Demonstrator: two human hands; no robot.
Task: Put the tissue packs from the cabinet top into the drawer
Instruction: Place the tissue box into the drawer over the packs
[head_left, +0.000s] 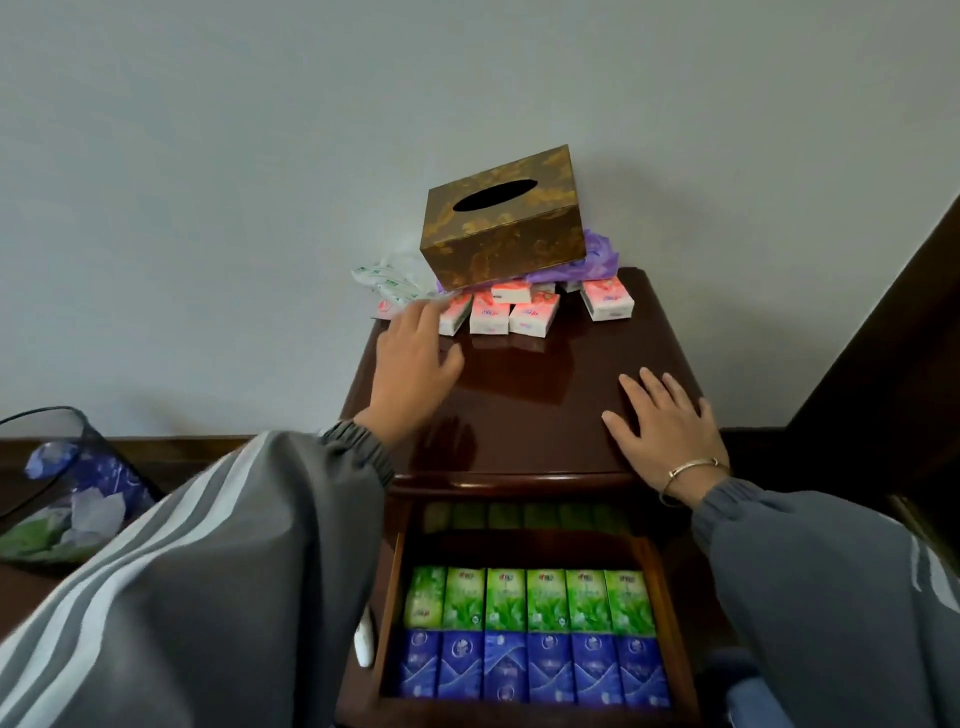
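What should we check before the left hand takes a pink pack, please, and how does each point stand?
1. Access: ok; the drawer is pulled out.
2. Room inside: cannot tell; green packs and blue packs fill two rows, and the space behind them is dark.
3. Free hand: ok; the left hand is open, holding nothing, beside the pink packs.
4. Other hand: ok; the right hand lies flat on the cabinet top, apart from the packs.
5. Steady pile: not ok; the box sits tilted on a purple bag and the rear packs.
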